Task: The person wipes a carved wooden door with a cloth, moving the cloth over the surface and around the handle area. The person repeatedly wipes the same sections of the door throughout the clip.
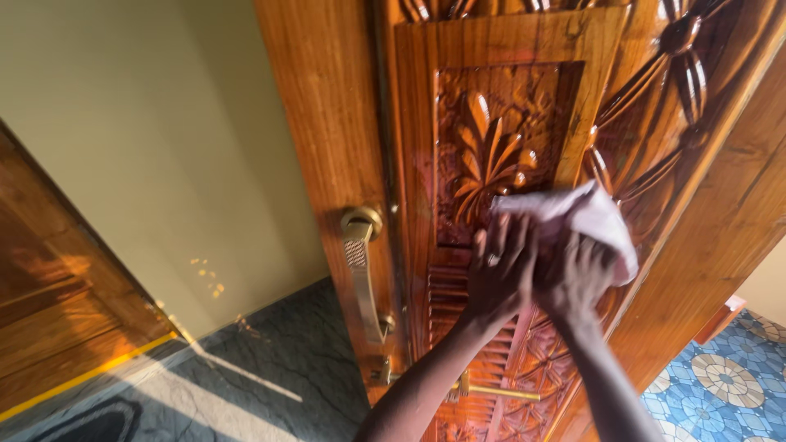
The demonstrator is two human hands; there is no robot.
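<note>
Far to my left a slice of another wooden panel (49,311) catches orange light, and beside it a plain cream wall (164,147) runs down to a dark marbled floor (278,360) crossed by a bright strip of sun. Next comes the smooth outer stile of the carved wooden door (327,123), glossy and honey-brown, with a brass pull handle (364,274) fixed upright on it, its round top mount above and the long grip curving down to a lower mount. Past the handle the door turns ornate: a recessed panel with a carved leaf spray, ribbed slats under it, and a brass sliding bolt (491,393) lying across the lower carving. My left hand (499,274) rises from the bottom of the view, fingers spread fairly flat and laid against the door just under the leaf carving, its fingertips reaching up to the lower edge of the cloth; a ring shows on one finger. Just to its right, touching it, my right hand (577,274) is curled in a loose fist, fingers closed around the bunched pale cloth (585,217), pressing it to the carved wood. The cloth is whitish with a faint pink cast, crumpled into soft folds, spilling out above and to the right of my knuckles and lit by the sun. Beyond it the door shows long carved petals, very shiny, then the door frame (720,237), and at the lower right a blue patterned tile floor (720,385).
</note>
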